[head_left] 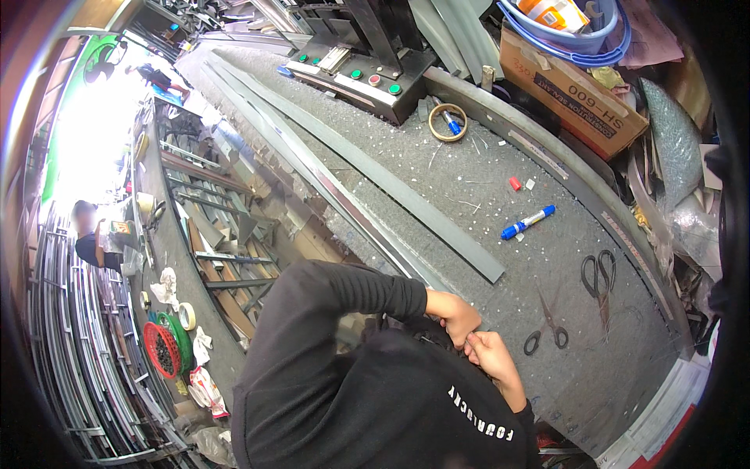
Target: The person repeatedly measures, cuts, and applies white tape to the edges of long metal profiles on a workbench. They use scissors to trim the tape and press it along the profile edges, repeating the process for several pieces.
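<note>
Low in the middle of the head view, my left hand (458,316) and my right hand (495,361) meet over the near edge of the work surface. Both are closed with fingers bent in and pressed together. Whatever they pinch is too small or hidden to make out. Close beyond my left hand ends a long thin metal profile (375,233). A wider flat grey strip (441,225) lies beside it. To the right of my right hand lie open scissors (549,319) and a second black-handled pair (600,288).
A blue marker (529,223), a red cap (515,184) and a tape roll (433,125) lie farther off among white scraps. Beyond stands a black machine base (351,76) with coloured buttons. A cardboard box (566,98) sits right; red basket (160,349) and another person (92,238) are left.
</note>
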{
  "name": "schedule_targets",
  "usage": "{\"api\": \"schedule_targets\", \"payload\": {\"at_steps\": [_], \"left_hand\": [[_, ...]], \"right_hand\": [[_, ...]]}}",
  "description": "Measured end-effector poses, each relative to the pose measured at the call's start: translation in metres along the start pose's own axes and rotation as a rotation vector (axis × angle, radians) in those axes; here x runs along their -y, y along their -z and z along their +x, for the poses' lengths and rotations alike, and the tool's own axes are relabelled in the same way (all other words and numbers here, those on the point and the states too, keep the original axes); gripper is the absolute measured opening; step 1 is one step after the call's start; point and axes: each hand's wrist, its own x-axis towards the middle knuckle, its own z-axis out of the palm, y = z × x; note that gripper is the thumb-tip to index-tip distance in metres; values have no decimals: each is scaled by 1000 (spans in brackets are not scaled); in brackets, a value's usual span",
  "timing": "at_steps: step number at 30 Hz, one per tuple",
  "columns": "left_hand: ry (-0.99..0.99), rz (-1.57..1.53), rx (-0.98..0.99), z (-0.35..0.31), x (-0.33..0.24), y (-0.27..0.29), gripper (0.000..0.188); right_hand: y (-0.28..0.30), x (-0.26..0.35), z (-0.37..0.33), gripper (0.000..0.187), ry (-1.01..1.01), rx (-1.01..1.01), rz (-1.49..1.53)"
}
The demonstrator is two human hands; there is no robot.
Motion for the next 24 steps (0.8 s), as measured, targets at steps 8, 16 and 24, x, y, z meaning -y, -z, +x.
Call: {"api": "schedule_targets", "payload": {"at_steps": [8, 16, 24], "left_hand": [[64, -16, 6, -9, -9, 7, 37], [-50, -32, -89, -2, 1, 0, 35], [-24, -33, -52, 7, 6, -3, 34]], "right_hand": [[9, -7, -12, 38, -42, 27, 14], [9, 0, -10, 41, 9, 59, -37], [1, -7, -3, 40, 46, -35, -129]]}}
